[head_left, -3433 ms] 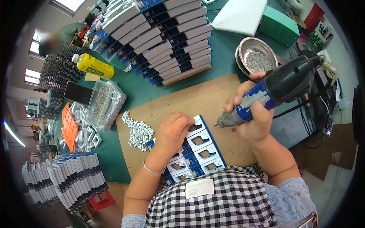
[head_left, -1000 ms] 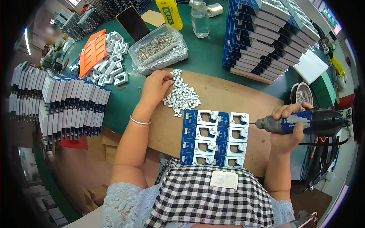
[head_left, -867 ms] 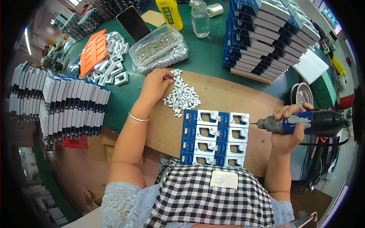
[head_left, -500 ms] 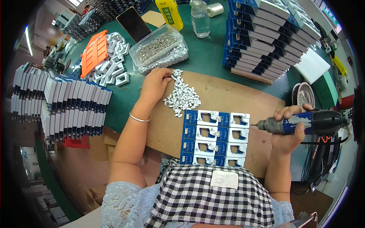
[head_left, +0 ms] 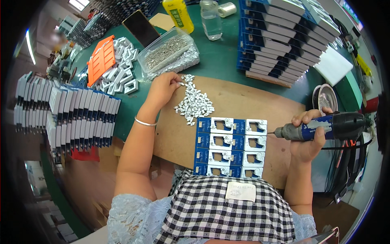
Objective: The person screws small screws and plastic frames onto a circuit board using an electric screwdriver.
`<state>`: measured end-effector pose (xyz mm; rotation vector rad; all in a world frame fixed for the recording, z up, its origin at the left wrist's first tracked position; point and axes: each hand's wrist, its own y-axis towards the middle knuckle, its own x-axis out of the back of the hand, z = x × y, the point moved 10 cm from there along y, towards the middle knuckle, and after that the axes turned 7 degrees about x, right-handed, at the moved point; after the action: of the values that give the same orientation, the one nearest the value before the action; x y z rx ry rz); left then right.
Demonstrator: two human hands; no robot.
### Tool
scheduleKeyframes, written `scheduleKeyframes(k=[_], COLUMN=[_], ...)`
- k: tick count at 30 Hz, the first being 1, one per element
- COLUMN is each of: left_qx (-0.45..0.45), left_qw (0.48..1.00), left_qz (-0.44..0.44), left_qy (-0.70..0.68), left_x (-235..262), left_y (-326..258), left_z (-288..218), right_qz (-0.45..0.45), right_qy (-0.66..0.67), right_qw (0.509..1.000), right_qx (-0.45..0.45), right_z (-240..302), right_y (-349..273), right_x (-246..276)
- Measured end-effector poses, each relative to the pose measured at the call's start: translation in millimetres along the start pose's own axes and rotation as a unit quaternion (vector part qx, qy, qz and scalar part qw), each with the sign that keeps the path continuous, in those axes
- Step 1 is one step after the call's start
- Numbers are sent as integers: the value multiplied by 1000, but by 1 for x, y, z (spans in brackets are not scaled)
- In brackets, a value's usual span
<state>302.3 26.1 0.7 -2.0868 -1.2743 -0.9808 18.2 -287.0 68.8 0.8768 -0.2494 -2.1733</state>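
Note:
My left hand (head_left: 163, 86) reaches to the far edge of a heap of small white metal parts (head_left: 195, 103) on the brown board (head_left: 239, 101) and pinches one between its fingertips. My right hand (head_left: 307, 136) grips a blue and black electric screwdriver (head_left: 325, 127), held level with its bit pointing left. The bit hangs just right of a block of blue and white switch units (head_left: 229, 147), laid in rows near my body.
A clear tub of screws (head_left: 167, 52) stands beyond the heap. White frames and an orange tray (head_left: 100, 61) lie at the left. Stacks of blue and white units (head_left: 284, 36) fill the back right and more stand at the left (head_left: 69, 118). A metal bowl (head_left: 327, 97) sits right.
Since 3.4 s ago my left hand left the switch block for the parts heap and the screwdriver swung away from the block. In the last second little has moved.

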Motion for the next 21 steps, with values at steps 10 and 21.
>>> scheduleKeyframes(k=[10,21], left_qx=[-182,-345], left_qw=[981,935], left_qz=[6,86], left_qy=[-63,-3], left_x=[-45,-124], left_y=[-81,-110], left_z=[-145,-236], right_qz=[1,-20], right_qy=[83,-3], right_qw=[997,999], right_qx=[3,-29], right_z=[-5,4], right_y=[6,1], right_x=[4,12])
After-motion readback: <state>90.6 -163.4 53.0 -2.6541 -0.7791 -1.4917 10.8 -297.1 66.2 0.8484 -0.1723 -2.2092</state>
